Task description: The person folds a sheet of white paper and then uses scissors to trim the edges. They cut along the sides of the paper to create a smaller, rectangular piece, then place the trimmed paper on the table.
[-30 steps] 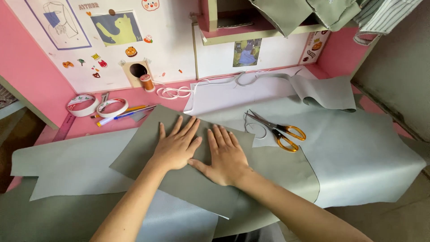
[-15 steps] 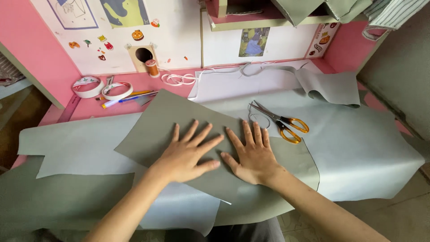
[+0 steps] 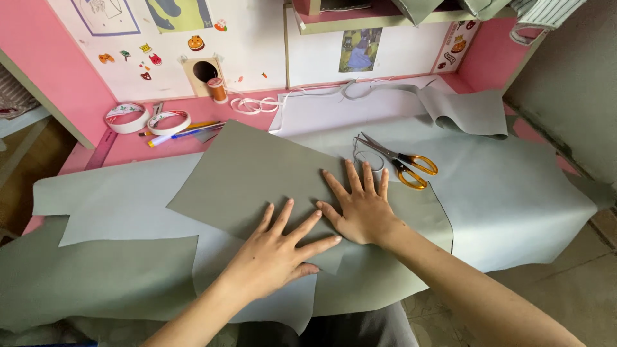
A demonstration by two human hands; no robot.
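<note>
A grey-green fabric piece (image 3: 247,173) lies tilted on top of paler grey fabric sheets (image 3: 514,193) that cover a pink table. My left hand (image 3: 277,252) rests flat on the near edge of the grey-green piece, fingers spread. Just to its right, my right hand (image 3: 361,205) also presses flat on the cloth with fingers apart. Neither hand holds anything. Orange-handled scissors (image 3: 402,160) lie on the pale fabric a little beyond my right hand's fingertips.
At the back left of the pink table (image 3: 122,146) sit two tape rolls (image 3: 146,119), pens (image 3: 183,132), a ruler (image 3: 101,150) and an orange thread spool (image 3: 217,90). White cord (image 3: 254,104) lies by the wall. More fabric (image 3: 90,276) drapes over the near edge.
Both hands have slid along the fabric toward me and to the right, staying flat on the grey-green piece. The view has shifted downward slightly.
</note>
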